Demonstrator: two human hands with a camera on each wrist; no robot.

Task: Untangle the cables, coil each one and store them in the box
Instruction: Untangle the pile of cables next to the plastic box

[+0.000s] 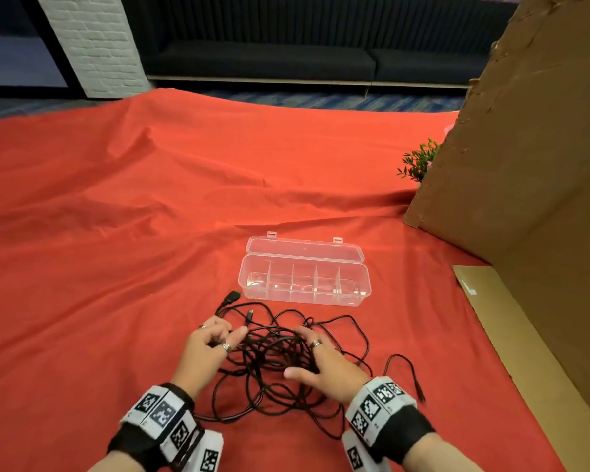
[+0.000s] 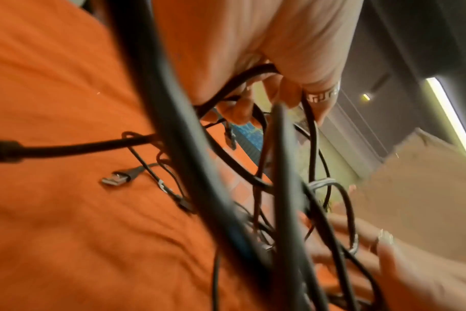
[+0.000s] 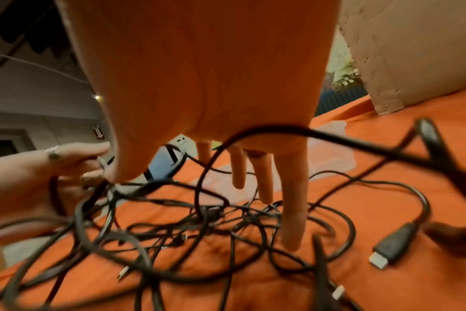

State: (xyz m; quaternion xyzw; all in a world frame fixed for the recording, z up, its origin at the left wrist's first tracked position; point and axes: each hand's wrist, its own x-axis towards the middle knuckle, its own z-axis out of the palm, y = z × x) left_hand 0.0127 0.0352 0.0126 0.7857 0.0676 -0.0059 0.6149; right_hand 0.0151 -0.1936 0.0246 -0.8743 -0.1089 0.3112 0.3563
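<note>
A tangle of black cables [image 1: 276,362] lies on the red cloth, just in front of the clear plastic box [image 1: 361,294]. The box stands with its lid open and dividers inside. My left hand [image 1: 225,335] is at the tangle's left edge; the left wrist view shows its fingers [image 2: 242,109] curled round a few cable strands [image 2: 226,90]. My right hand [image 1: 307,349] hovers over the tangle's right side. Its straight, spread fingers [image 3: 293,210] point down into the cables [image 3: 200,221]. A USB plug [image 2: 116,178] and an HDMI plug [image 3: 394,244] lie loose.
The red cloth [image 1: 116,233] covers the whole surface. A tall cardboard sheet [image 1: 525,148] leans at the right, with a flat cardboard piece [image 1: 525,352] below it. A small green plant [image 1: 419,161] peeks out behind. A dark sofa [image 1: 286,63] stands beyond the far edge.
</note>
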